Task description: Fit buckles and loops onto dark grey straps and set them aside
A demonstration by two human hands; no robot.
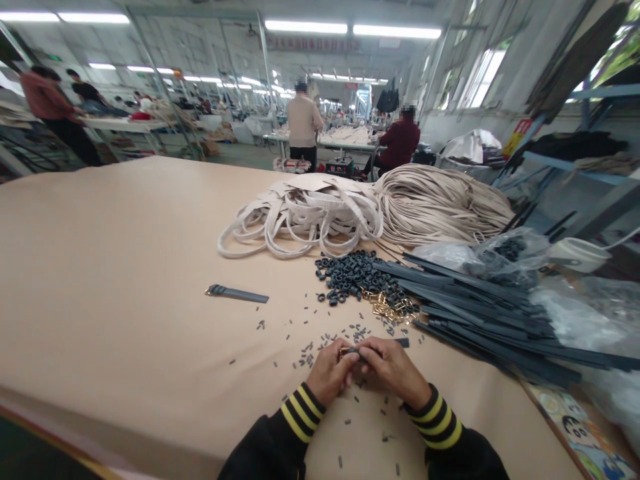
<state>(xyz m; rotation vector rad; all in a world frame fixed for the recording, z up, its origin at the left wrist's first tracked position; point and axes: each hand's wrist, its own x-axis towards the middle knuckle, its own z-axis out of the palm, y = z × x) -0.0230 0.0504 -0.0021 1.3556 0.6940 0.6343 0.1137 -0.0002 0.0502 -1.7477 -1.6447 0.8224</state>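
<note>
My left hand (330, 368) and my right hand (396, 365) meet over the near part of the table, fingers closed in pinches. Between them is a short dark strap (402, 343), its free end sticking out past the right hand. At the left fingertips a gold-coloured buckle (344, 351) shows in part; the fingers hide the rest. Small dark cut pieces (306, 353) lie scattered around both hands. Beyond them are a heap of dark loops (350, 273) and a pile of gold buckles (390, 307). Farther left lies a dark strap with a buckle and loops (237, 293).
Long dark strips (480, 307) are stacked on the right, near clear plastic bags (515, 250). Pale straps (305, 217) and a beige cord bundle (440, 203) lie at the back of the brown-covered table (125, 287). Several people work at other tables beyond.
</note>
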